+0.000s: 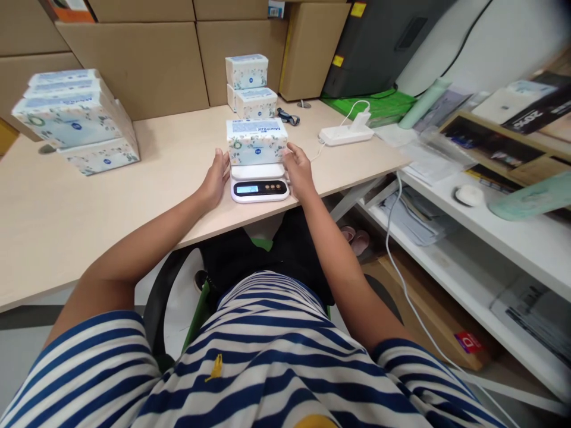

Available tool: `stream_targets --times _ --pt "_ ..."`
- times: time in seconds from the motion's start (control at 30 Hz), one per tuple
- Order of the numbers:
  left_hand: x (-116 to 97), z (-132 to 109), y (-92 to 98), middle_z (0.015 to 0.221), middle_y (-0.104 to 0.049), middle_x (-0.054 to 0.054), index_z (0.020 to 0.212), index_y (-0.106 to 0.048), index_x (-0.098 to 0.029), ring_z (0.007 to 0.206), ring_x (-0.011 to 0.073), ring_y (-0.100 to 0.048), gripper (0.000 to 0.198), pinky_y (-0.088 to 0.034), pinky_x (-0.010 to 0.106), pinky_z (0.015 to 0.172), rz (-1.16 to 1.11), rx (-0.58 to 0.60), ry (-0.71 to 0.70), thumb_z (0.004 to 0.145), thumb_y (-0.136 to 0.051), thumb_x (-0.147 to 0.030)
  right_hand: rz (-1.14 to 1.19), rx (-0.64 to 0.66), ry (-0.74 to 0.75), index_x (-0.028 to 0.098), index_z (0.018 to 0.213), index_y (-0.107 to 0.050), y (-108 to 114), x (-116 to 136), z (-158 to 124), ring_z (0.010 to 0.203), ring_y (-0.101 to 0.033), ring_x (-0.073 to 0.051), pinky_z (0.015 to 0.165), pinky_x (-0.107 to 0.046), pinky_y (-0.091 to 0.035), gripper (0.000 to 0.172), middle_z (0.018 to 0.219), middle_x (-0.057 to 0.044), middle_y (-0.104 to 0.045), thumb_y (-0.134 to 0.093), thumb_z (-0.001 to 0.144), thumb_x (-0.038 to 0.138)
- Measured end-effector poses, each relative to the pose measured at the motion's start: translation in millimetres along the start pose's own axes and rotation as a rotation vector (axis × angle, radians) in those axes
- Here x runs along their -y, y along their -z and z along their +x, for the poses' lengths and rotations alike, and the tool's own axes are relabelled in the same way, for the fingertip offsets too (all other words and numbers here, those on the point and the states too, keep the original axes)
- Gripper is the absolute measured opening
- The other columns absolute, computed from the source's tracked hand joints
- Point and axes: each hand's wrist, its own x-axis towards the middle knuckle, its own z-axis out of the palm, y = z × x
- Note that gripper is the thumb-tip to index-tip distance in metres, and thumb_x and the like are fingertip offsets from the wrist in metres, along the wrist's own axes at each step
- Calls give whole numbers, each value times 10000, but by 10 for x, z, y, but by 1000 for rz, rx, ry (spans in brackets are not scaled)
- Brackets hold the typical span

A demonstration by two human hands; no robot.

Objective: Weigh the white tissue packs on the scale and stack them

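Note:
A white tissue pack [256,141] with a blue floral print rests on a small white digital scale [260,182] near the table's front edge. My left hand [215,178] lies beside the pack's left end, fingers stretched out and just touching it. My right hand [298,169] sits at the pack's right end, fingers loosely extended against it. Neither hand grips the pack. The scale's display is lit, its reading too small to make out.
A stack of tissue packs [75,119] stands at the left of the beige table [111,196], two more packs [250,86] behind the scale. A white power strip [345,134] lies right. Cardboard boxes [134,59] line the back. White shelves [491,238] with papers stand right.

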Motion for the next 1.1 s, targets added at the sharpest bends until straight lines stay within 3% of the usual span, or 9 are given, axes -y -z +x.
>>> stream_targets --times 0.13,0.4,0.87,1.1 --pt "-5 -6 8 1926 -522 14 1793 -578 -334 1915 334 -237 1051 -198 536 1579 -9 4 4 1071 -221 -1009 104 -43 -114 288 1548 -697 -26 71 -41 1491 -742 -367 1328 -579 -594 1112 1516 -141 -802 -782 770 1078" --pt "16 -2 36 1949 -485 -6 1747 -637 -332 1922 303 -206 1006 -219 491 1570 -16 7 14 1096 -233 -984 153 -61 -138 278 1445 -686 -50 148 -80 1449 -772 -335 1295 -550 -625 861 1462 -129 -822 -829 867 900" --pt "82 12 103 1957 -468 -4 1742 -635 -346 1916 301 -239 910 -193 526 1577 -42 -14 15 1122 -308 -925 197 -119 -236 287 1372 -688 -147 282 -141 1200 -836 -285 1127 -500 -701 612 1349 -97 -862 -817 916 674" --pt "61 5 108 1949 -481 -16 1721 -648 -347 1912 290 -254 896 -219 491 1572 -49 -17 28 1120 -313 -922 180 -105 -243 280 1378 -696 -146 340 -152 1275 -815 -287 1202 -507 -664 577 1362 -99 -854 -795 927 625"
